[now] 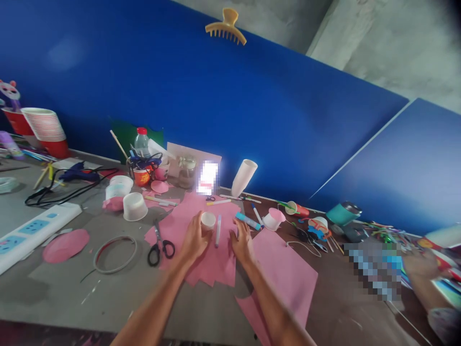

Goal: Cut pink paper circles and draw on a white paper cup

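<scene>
My left hand [195, 239] is wrapped round the left side of a small white paper cup [208, 221], whose round top faces me. Just right of the cup, a slim pale marker [218, 230] lies on the pink paper [212, 265]. My right hand [242, 241] rests over the right edge of that paper, thumb and fingers apart, with nothing visible between them. Its fingertips come close to a blue glue stick [248, 221]; whether they touch it is unclear. Black-handled scissors [158, 247] lie to the left of my left hand.
A lit phone [208, 178] leans upright at the back, beside a glass jar [187, 172] and a white paper tube [244, 177]. White tubs [135, 206], a tape ring [115, 254] and a power strip [36, 230] lie left. Another person's hand [419, 274] is far right.
</scene>
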Motion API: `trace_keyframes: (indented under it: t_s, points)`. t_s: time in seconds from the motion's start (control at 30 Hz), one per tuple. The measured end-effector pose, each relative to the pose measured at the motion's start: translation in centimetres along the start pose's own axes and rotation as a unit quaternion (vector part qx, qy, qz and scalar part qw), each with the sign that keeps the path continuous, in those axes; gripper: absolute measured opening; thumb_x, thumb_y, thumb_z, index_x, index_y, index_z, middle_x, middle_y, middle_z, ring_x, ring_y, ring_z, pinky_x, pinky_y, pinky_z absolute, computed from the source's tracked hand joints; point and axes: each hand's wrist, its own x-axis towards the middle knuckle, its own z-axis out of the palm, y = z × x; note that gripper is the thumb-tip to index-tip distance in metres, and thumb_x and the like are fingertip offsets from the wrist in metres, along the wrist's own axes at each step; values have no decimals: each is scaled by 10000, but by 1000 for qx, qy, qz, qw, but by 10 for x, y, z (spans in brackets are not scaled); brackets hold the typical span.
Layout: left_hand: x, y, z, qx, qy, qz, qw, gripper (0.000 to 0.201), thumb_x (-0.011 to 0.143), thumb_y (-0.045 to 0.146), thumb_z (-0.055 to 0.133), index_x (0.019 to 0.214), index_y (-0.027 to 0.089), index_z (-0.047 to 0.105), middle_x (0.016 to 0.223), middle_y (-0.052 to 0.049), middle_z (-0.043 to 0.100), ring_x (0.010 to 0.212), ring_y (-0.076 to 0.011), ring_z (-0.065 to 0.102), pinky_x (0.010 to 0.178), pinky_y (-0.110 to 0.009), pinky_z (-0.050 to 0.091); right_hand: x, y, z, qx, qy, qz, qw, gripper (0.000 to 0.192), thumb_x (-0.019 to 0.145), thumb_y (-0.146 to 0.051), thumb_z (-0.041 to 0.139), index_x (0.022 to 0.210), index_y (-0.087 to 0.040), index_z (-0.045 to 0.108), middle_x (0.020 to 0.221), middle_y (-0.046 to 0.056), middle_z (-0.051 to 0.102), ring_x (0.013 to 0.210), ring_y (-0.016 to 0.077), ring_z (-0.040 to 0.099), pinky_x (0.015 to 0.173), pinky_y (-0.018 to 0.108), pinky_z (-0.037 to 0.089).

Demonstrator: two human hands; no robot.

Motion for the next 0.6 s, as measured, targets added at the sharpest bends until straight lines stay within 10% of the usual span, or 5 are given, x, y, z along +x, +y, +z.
trace_keyframes:
  t_s: [0.33, 0.6]
  points:
    - [3, -1, 3, 31, 6, -1, 999, 618, 789, 231, 604, 1370, 161, 406, 1248, -185, 597, 1144, -340, 606, 961, -553, 518, 34, -8, -8, 51, -85, 110, 989, 198, 764, -273, 645, 930, -211, 734, 554, -24, 600, 562, 189, 582, 637, 318, 476]
    - [2, -6, 3, 10, 16, 14, 1000, 608, 798, 262, 614, 1365, 167, 419, 1217, -160, 588, 1138, -322, 597, 972, -550, 508, 32, -2, -12, 196, 32, 202, 959, 195, 719, -297, 670, 888, -205, 704, 595, -37, 562, 592, 163, 524, 604, 285, 424]
